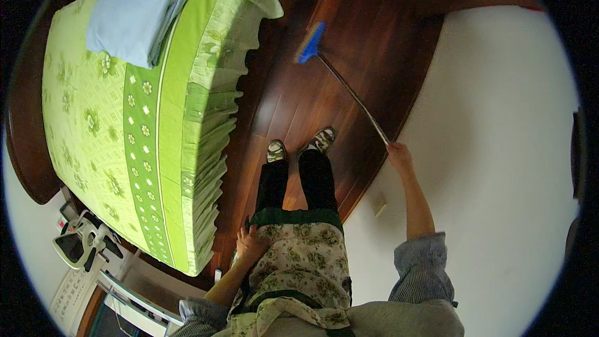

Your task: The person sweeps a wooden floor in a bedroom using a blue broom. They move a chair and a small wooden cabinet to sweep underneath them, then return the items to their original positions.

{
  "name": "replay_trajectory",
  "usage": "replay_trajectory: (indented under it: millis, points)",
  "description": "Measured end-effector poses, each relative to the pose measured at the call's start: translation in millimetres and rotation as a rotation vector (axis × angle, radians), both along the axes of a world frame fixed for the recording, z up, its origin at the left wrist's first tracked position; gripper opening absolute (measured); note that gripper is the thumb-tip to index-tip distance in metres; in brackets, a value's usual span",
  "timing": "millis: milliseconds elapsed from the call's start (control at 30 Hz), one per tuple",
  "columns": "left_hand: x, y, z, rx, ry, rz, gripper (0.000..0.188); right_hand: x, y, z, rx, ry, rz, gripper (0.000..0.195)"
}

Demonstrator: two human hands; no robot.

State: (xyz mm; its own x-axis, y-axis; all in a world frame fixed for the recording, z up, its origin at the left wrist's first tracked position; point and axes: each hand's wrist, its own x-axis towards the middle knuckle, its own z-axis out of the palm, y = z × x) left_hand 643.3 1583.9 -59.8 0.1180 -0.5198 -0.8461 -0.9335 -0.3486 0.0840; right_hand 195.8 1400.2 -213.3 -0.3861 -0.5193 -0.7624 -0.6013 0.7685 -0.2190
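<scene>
My right hand [400,155] is closed around the upper end of a long thin broom handle [351,91]. The handle slants forward and left to a blue broom head [312,46] with pale, blurred bristles at the wooden floor [374,56]. My left hand [250,245] rests low against the side of the floral apron [304,248] I wear. A small dark shape shows by its fingertips, and whether the hand grips it is unclear.
On the left stands a bed with a green floral cover [93,121] and a ruffled skirt [206,164]. Folded light-blue bedding [133,14] lies on it. A white wall [505,150] runs along the right. White-and-black equipment [84,241] stands beyond the bed's near corner.
</scene>
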Motion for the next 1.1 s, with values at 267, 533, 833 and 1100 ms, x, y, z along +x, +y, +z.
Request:
replay_trajectory:
  millis: [267, 533, 833, 1100]
  points:
    - [-22, 8, 0, 0.028, 0.000, -0.009, 0.058, -8, 25, 117, 0.062, 0.066, 0.469, 0.027]
    - [-4, 89, -46, -0.166, 0.053, -0.282, 0.049, 40, 0, 77, 0.111, -0.018, 0.865, 0.022]
    - [-27, 29, -3, 0.206, 0.141, 0.181, 0.039, -80, -186, 111, 0.066, 0.473, 0.991, 0.020]
    - [-58, 13, -12, -0.193, 0.118, -0.066, 0.029, -128, -306, 148, -0.130, 0.772, 1.014, 0.017]
